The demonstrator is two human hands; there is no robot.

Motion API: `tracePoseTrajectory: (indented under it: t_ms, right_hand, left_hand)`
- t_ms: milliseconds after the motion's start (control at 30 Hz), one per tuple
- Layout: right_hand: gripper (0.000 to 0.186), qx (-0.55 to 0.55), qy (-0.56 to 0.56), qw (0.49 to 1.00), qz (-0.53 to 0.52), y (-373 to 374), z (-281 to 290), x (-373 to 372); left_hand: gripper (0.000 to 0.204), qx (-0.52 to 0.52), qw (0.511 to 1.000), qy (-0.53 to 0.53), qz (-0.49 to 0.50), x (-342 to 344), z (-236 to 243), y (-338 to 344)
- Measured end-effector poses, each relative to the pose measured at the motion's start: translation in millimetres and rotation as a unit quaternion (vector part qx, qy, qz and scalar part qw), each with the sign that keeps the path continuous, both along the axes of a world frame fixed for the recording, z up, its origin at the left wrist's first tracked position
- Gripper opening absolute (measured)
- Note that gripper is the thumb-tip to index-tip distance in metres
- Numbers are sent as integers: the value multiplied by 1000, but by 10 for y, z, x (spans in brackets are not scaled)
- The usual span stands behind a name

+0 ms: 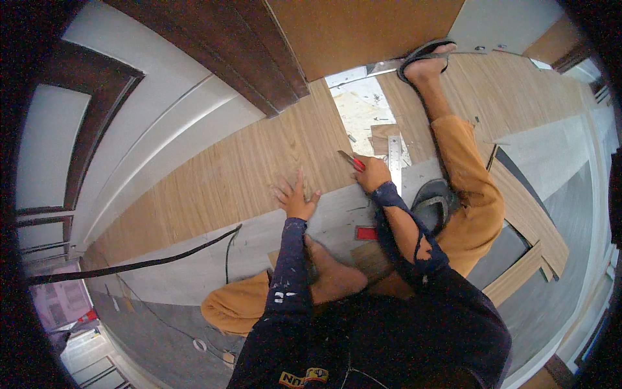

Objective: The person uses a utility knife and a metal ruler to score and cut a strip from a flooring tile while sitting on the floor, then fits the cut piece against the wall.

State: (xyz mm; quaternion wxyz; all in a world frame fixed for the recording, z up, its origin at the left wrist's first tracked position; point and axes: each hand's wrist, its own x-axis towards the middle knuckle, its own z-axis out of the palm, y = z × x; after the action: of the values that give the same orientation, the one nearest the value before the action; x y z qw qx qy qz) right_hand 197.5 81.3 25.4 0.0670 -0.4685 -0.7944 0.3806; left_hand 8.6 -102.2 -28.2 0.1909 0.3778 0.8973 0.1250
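Note:
My left hand [297, 198] lies palm down with fingers spread on the light wood-look floor planks [259, 165]. In my right hand [374, 174] is a red-handled utility knife [357, 164], its blade pointing up and left over the planks. Just right of that hand a steel ruler [394, 152] lies lengthwise, partly over a small cut piece of plank [382, 135]. Beyond the knife, a pale uncovered strip [363, 107] with scraps on it runs between the laid planks toward the brown door panel [363, 32].
Loose planks [528, 211] lie stacked at the right. An empty sandal [433, 198] and a flat red object [366, 233] sit near my right forearm. A black cable [149, 264] crosses from the left. A dark door frame [240, 52] borders the planks; a tape roll [199, 345] lies lower left.

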Motion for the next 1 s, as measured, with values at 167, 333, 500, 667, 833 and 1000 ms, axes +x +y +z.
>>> tracePoseTrajectory:
  t_ms: [167,333,500,667,833,1000]
  right_hand:
    - [56,3,-10,1000,-5,-2,-19,21]
    - [56,8,8,1000,-12,-22,-50,4]
    - [56,27,26,999,1,61,-203,111]
    - [46,64,87,994,26,95,-215,61]
    - [33,-13,68,996,61,615,10,-8]
    - [36,152,22,981,116,1731,20,-225]
  left_hand:
    - [95,12,1000,-2,0,55,23,10]
    - [96,47,998,40,7,95,62,1]
    - [66,121,991,23,59,229,148,562]
    - [50,256,956,124,-78,-124,76,1496]
    - [48,276,953,91,-90,-411,99,2231]
    - [52,209,971,90,-78,-75,201,2531]
